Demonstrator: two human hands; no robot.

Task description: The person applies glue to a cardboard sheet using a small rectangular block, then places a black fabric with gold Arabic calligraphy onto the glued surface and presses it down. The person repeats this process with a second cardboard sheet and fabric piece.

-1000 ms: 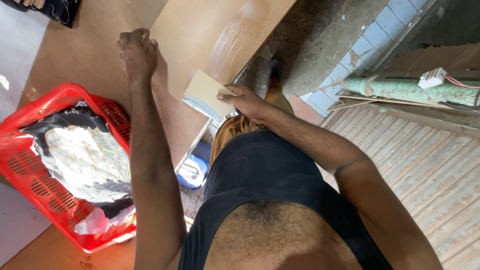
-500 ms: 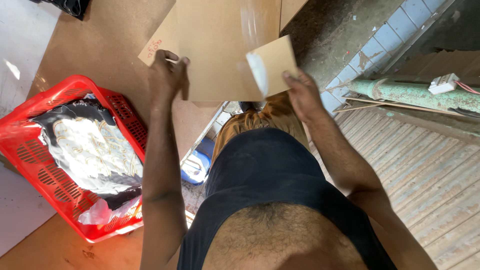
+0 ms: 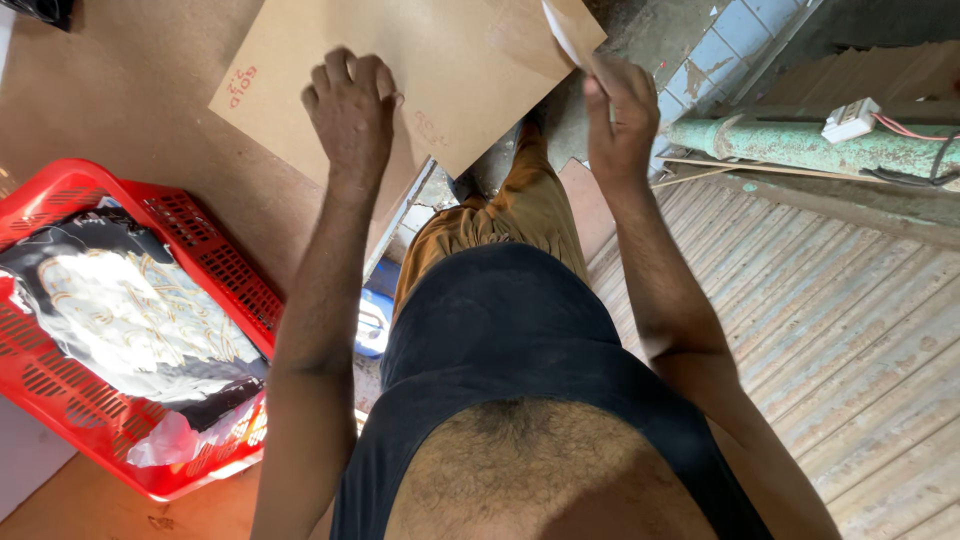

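Head view, looking down. A large flat sheet of brown cardboard (image 3: 440, 70) fills the upper centre of the frame; its surface is smooth and tan, with small red markings near its left corner. The left hand (image 3: 350, 105), fingers curled together, rests knuckles-up on the sheet's lower left part. The right hand (image 3: 620, 115), at upper right, pinches the sheet's right corner, where a pale flap (image 3: 565, 30) folds up. At lower left, a red plastic basket (image 3: 200, 250) holds black-and-white patterned cloth (image 3: 120, 310), well apart from both hands.
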